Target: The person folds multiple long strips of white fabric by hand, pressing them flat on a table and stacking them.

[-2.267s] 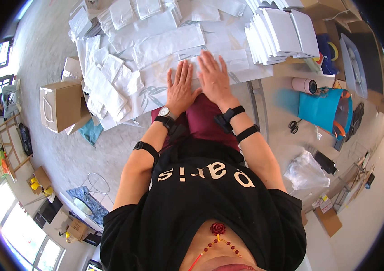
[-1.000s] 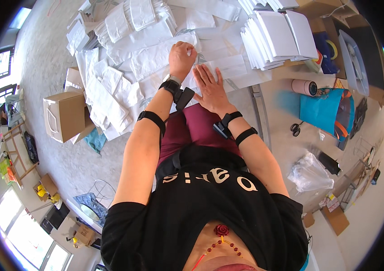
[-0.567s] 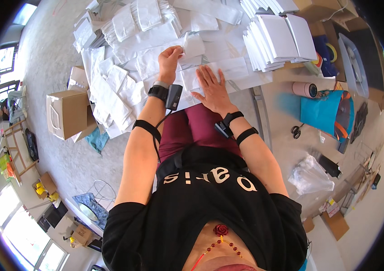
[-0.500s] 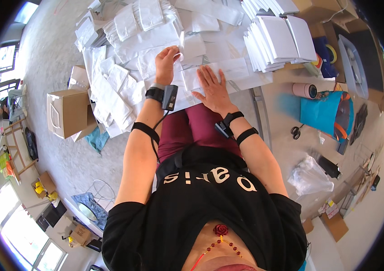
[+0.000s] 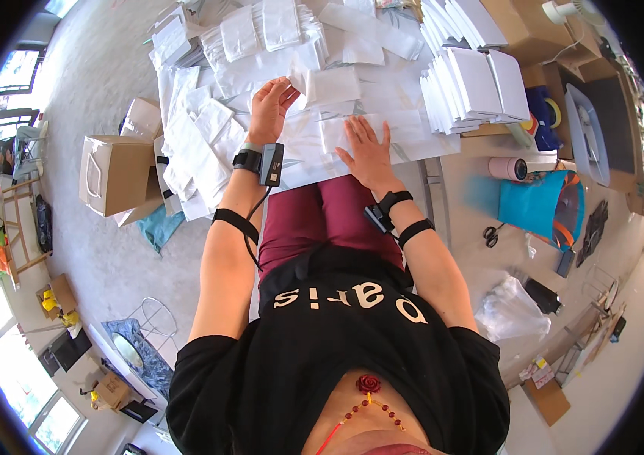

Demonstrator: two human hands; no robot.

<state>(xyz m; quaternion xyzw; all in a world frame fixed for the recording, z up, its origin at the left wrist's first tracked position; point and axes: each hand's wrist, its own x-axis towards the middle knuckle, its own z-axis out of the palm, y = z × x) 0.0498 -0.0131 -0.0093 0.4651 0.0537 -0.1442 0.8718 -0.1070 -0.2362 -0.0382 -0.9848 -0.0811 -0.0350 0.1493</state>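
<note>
fingertips of the left hand (image 5: 267,114) are drawn together, seeming to pinch the raised edge of a translucent film (image 5: 298,79) beside a pale packet (image 5: 335,86), while the right hand (image 5: 371,155) rests palm down, fingers slightly apart, on a clear sleeve (image 5: 405,124) near the front edge of the white-covered table (image 5: 434,144). judging by how things lie, the sleeve is already flat and the film only partly raised; a loose heap (image 5: 199,144) at left and a white stack (image 5: 473,87) at right remain, though which pieces are finished cannot be told.
</note>
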